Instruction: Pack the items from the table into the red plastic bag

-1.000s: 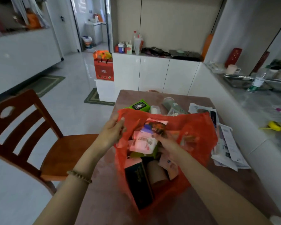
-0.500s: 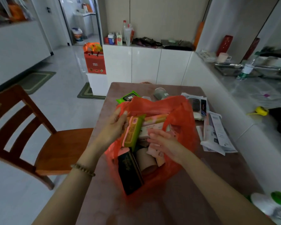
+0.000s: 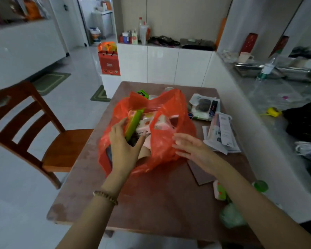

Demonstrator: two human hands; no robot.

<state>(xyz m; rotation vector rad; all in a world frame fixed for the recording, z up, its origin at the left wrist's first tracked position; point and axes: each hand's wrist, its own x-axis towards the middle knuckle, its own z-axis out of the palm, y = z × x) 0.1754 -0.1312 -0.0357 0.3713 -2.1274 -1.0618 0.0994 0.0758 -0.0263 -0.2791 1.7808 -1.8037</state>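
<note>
The red plastic bag (image 3: 169,141) stands open in the middle of the brown table (image 3: 151,203), stuffed with packets. A green packet (image 3: 133,123) and a white and pink box (image 3: 147,124) stick out of its mouth. My left hand (image 3: 124,146) lies over the bag's near left side, fingers spread against the green packet and the items below. My right hand (image 3: 192,150) hovers at the bag's right wall, fingers apart, holding nothing. A green pack (image 3: 143,93) lies behind the bag. A clear packet with dark items (image 3: 204,106) and papers (image 3: 221,133) lie right of it.
A flat brown card (image 3: 200,172), a pink and green packet (image 3: 219,191), a green-capped bottle (image 3: 260,186) and a green bag (image 3: 231,215) lie near my right forearm. A wooden chair (image 3: 43,130) stands left. A grey counter (image 3: 285,105) runs along the right.
My right hand has come out of the bag and now hovers at its right outer side. The left hand slid onto the items. The bag's right wall has risen over its contents.
</note>
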